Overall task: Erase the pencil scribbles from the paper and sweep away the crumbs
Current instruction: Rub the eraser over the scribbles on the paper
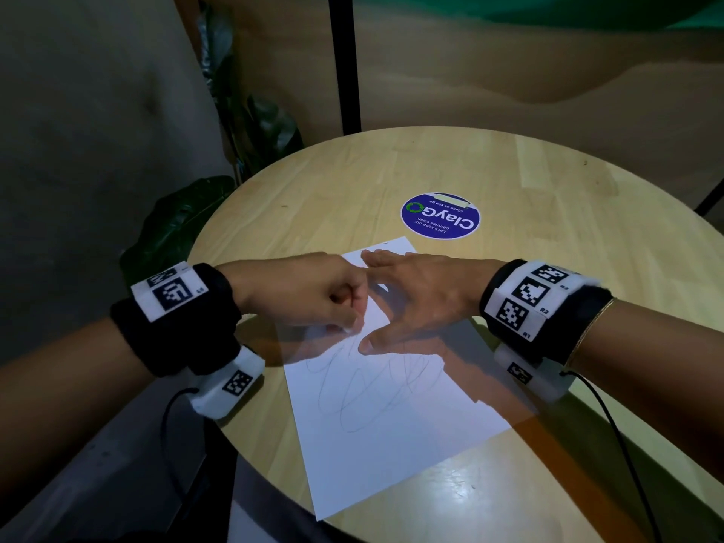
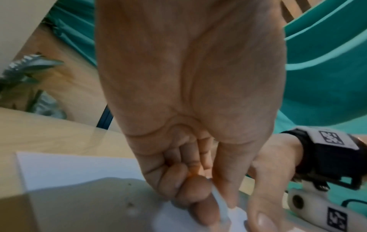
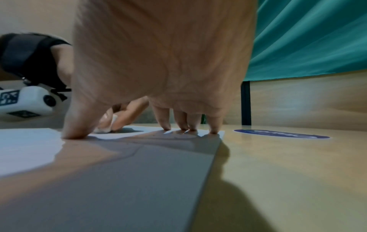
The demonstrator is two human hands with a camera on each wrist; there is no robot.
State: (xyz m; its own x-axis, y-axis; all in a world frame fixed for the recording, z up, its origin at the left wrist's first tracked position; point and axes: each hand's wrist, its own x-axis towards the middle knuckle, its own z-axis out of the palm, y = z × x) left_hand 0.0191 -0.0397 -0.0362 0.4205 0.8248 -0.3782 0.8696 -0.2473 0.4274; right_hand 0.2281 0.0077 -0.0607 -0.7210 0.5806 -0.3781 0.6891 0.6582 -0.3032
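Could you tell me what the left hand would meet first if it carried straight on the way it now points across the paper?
Most likely the right hand, which lies flat on the paper just ahead of the left hand and its eraser. The gap looks slight, though depth is unclear.

On each forearm we wear a black fabric wristband (image 1: 176,331) with white blocks carrying black square-code markers (image 1: 525,295). Below each band, at 6 o'clock, hangs a white camera housing (image 1: 229,386) with its own marker and a thin black cable (image 1: 627,444). Our right wrist also carries a fine gold bracelet (image 1: 591,327).
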